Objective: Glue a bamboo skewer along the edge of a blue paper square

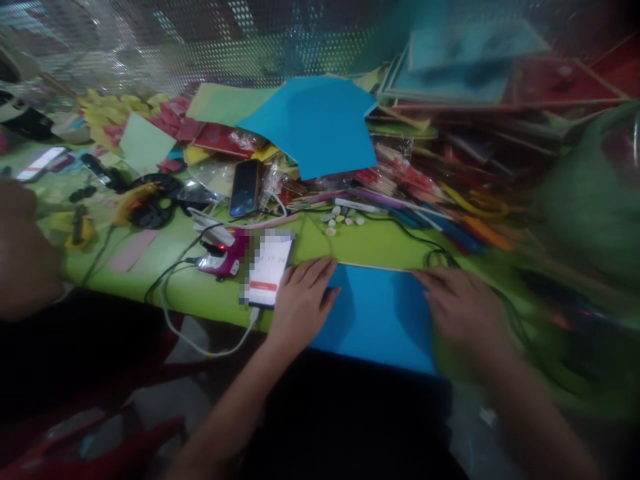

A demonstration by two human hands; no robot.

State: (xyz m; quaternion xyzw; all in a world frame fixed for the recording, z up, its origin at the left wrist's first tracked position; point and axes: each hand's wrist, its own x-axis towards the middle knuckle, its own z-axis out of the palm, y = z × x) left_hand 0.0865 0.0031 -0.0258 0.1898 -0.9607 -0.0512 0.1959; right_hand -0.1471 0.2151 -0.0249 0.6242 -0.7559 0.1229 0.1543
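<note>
A blue sheet of paper [379, 317] lies at the table's near edge, in front of my body. A thin pale strip [373, 267] runs along its far edge; whether this is a stick or the paper's own edge I cannot tell. My left hand [306, 293] grips the sheet's far left corner, fingertips at the strip and thumb resting lower on the paper. At the far right corner, my right hand [463, 307] has its fingers closed on the edge, with its thumb mostly hidden. Close beside my left hand is a phone [270, 270] with a lit screen.
A purple power adapter [225, 260] with cables sits left of the phone. Behind lie a dark phone [245, 188], more blue paper [325, 127], small pale pieces [337, 219] and pens [450, 233]. Another person's arm [23, 253] is at far left. A blurred green object [590, 180] stands at right.
</note>
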